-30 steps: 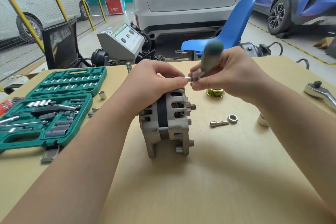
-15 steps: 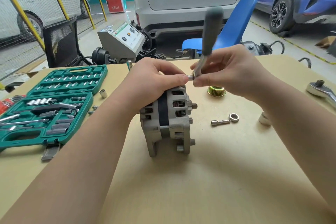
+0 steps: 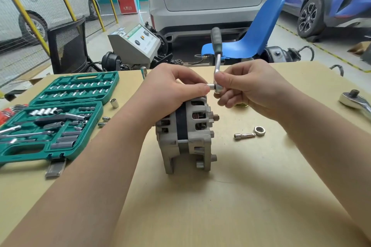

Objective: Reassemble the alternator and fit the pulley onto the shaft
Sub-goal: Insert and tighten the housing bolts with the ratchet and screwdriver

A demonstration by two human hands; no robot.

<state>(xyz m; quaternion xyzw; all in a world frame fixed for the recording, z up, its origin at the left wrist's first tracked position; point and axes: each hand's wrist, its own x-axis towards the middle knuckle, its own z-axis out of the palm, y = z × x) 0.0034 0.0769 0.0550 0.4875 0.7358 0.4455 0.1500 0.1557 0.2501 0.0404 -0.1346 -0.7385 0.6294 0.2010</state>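
While our left hand [image 3: 172,90] clasps the top of the alternator [image 3: 185,136] standing upright mid-table, our right hand [image 3: 247,88] pinches a small ratchet's [image 3: 217,60] head, its socket [image 3: 210,87] at an upper housing bolt. We judge the case halves joined and bolts being tightened. The brass pulley [image 3: 242,105], mostly hidden behind our right hand, and a nut [image 3: 259,131] lie unfitted on the table.

Green socket case [image 3: 60,94], blue chair [image 3: 259,34]
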